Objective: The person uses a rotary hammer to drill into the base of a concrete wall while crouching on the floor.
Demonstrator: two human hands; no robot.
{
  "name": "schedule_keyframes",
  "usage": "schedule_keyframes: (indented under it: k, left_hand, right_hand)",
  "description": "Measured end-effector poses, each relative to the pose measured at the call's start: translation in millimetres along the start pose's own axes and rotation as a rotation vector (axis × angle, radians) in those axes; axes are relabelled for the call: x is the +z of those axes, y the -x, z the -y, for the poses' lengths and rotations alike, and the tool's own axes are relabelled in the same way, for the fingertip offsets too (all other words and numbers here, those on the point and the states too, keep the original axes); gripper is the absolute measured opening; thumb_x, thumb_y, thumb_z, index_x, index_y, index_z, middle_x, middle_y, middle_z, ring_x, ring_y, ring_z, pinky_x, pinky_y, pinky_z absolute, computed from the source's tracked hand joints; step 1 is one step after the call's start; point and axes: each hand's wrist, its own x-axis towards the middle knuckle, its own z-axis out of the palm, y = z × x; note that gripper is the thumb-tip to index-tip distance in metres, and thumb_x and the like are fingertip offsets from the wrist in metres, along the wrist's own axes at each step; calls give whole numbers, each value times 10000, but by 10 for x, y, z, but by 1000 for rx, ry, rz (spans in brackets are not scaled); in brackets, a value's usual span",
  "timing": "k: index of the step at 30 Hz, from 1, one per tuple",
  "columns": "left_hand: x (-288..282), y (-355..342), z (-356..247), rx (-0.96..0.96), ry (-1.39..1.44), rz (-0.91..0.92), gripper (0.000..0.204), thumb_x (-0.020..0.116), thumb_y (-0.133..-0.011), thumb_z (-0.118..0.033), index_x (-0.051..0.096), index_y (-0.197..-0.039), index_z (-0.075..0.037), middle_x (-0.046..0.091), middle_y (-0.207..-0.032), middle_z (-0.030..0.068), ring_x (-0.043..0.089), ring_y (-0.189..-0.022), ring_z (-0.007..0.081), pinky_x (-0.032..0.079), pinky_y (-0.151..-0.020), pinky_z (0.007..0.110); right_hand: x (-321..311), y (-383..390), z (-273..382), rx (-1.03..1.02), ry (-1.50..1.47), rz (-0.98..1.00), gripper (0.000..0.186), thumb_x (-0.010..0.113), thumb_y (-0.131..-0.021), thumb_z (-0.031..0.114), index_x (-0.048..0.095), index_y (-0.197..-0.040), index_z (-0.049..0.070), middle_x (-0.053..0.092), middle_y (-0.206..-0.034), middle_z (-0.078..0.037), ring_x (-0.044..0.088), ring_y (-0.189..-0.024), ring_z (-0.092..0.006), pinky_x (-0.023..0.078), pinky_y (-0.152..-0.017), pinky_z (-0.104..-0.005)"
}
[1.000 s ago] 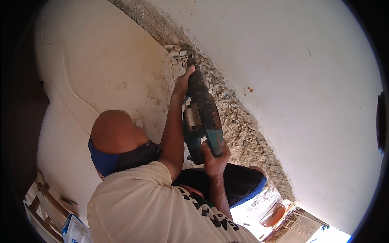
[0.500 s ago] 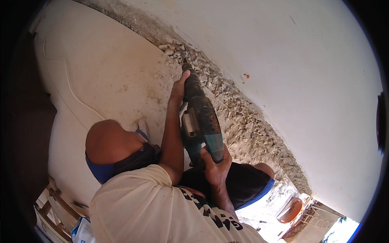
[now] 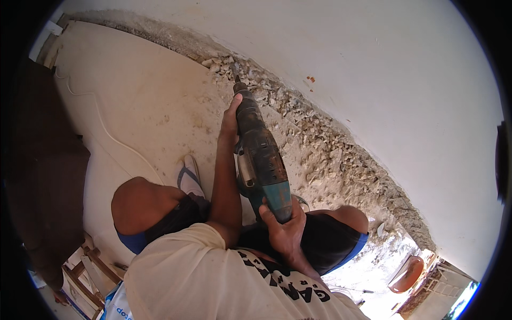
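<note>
We see a power hammer [image 3: 264, 154], dark with a teal rear housing, held lengthwise in front of the body above the edge of the broken ground. Its bit [image 3: 237, 78] points up and slightly left, toward the rubble [image 3: 325, 144]; we cannot tell whether the tip touches it. The left hand [image 3: 230, 117] grips the narrow front barrel, its thumb laid along the near side; that grip is closed around the barrel, though most of its fingers are hidden. The left arm reaches up nearly straight. The right hand [image 3: 286, 226] sits low at the rear end, its forearm rising from the lower edge and its thumb on the left of the housing; this grip is curled around the back of the tool, with some fingers out of sight.

The rubble runs as a strip between the pale floor [image 3: 128, 69] and the white wall [image 3: 373, 80]. A sandalled foot [image 3: 190, 177] stands left of the left forearm. A white cord [image 3: 106, 130] winds across the floor. Farther out we find a reddish-brown basin-like thing [image 3: 412, 274] at lower right and a wooden frame [image 3: 102, 271] at lower left.
</note>
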Motion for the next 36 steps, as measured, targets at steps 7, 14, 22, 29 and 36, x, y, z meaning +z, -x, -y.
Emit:
schedule_keyframes:
  k: [7, 14, 22, 29, 36]
  left_hand:
    - [75, 158, 95, 16, -19, 7, 439, 599, -992, -506, 648, -1098, -83, 683, -850, 50, 664, -682, 176, 563, -666, 331]
    - [247, 282, 91, 56, -15, 90, 411, 564, -1013, -492, 617, -1109, -96, 674, -860, 58, 667, -703, 175, 574, -648, 346]
    - [343, 402, -118, 138, -133, 38, 426, 565, -1009, -501, 616, -1107, -89, 675, -865, 67, 670, -710, 184, 581, -649, 351]
    - [343, 317, -138, 166, -98, 11, 448, 577, -999, -515, 630, -1100, -82, 674, -858, 68, 669, -710, 182, 579, -651, 355]
    - [-60, 5, -184, 91, -53, -24, 438, 580, -999, -494, 620, -1125, -76, 673, -847, 67, 666, -679, 176, 580, -625, 348]
  right_hand:
    - [-237, 44, -71, -40, -117, 52, 286, 804, -859, 208, 642, -991, 12, 681, -793, -106, 637, -706, -167, 520, -683, -346]
    - [-523, 61, 50, -32, -91, 118, 310, 814, -850, 221, 652, -1007, 9, 689, -851, -92, 631, -760, -151, 518, -722, -332]
    - [-634, 5, 24, -65, -246, 185, 292, 797, -863, 232, 635, -958, 8, 674, -815, -95, 630, -729, -169, 510, -697, -332]
    - [-479, -47, 59, -151, -189, 106, 260, 782, -868, 204, 629, -938, 6, 663, -783, -80, 618, -691, -158, 505, -669, -326]
    - [-57, -130, -22, -117, -72, 38, 277, 786, -865, 199, 620, -946, -7, 656, -783, -137, 637, -685, -215, 511, -665, -363]
